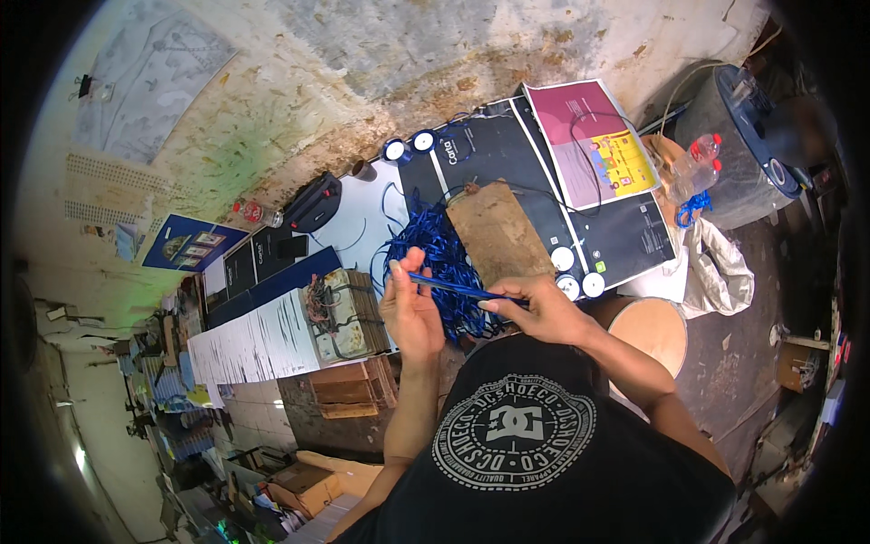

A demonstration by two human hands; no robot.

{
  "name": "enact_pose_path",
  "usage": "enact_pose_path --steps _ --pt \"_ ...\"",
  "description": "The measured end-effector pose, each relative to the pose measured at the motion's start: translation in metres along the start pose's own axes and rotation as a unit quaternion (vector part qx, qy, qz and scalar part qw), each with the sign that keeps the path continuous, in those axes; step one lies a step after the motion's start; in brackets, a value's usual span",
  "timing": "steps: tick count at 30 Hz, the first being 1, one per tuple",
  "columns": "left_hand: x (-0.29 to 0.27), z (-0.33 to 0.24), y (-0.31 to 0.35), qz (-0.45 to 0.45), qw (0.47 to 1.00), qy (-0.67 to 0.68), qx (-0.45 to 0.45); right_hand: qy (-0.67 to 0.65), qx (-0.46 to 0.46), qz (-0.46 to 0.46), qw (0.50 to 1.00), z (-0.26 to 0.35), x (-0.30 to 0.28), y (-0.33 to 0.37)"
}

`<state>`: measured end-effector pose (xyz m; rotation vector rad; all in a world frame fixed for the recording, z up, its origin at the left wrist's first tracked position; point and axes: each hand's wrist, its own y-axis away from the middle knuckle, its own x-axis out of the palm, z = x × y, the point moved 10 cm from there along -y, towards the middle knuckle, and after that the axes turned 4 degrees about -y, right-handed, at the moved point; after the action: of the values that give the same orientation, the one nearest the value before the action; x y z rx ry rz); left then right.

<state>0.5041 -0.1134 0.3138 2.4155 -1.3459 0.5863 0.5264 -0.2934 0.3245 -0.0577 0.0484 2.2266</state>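
A narrow blue ribbon [453,286] is stretched taut between my two hands, sloping slightly down to the right. The thumb and finger of my left hand [412,317] pinch its left end, palm turned up. My right hand [544,310] closes round the other end, thumb lying along it. Below and behind the strip, a tangled heap of blue ribbon [424,231] covers part of the table. A worn brown board [500,232] lies just right of the heap, beyond my right hand.
Bundled stacks [349,313] tied with cords stand left of my left hand. White-centred ribbon spools [564,260] sit near the right edge, others [423,141] at the back. A black bag [313,201], a purple-and-yellow sheet [594,145], a round stool [648,334] and a grey drum [734,136] surround the work area.
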Motion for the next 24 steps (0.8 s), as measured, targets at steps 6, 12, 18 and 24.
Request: enact_pose_path --steps 6,12,18,24 --pt "-0.027 -0.008 -0.017 -0.021 1.000 0.007 -0.010 0.068 0.007 0.027 0.997 -0.006 -0.016 0.005" --pt "-0.054 -0.024 -0.033 -0.075 0.996 0.042 -0.007 0.016 0.009 0.082 0.996 -0.001 -0.028 0.000" --pt "-0.086 -0.048 -0.046 -0.121 0.992 0.025 0.011 0.023 0.009 0.098 0.995 -0.011 -0.045 -0.003" --pt "-0.127 -0.052 -0.051 -0.151 0.987 0.039 0.025 0.081 0.024 0.090 0.992 -0.026 -0.069 -0.013"
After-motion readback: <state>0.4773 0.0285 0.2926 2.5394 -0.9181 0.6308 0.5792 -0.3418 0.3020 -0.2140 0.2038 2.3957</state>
